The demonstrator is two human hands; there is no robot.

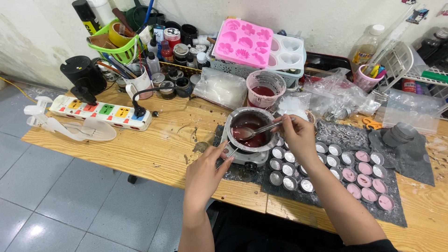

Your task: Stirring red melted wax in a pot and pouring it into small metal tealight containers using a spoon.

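A metal pot of dark red liquid sits on a small white hot plate on the wooden table. My right hand holds a metal spoon whose bowl dips into the red liquid. My left hand grips the pot's handle at the front left of the hot plate. To the right, several small metal cups stand in rows on a dark mat; the far ones hold pink wax, the near ones look unfilled.
A plastic cup with red liquid and a pink flower mould stand behind the pot. A power strip lies at the left. Bottles, jars, a green basket, plastic bags and orange scissors crowd the back.
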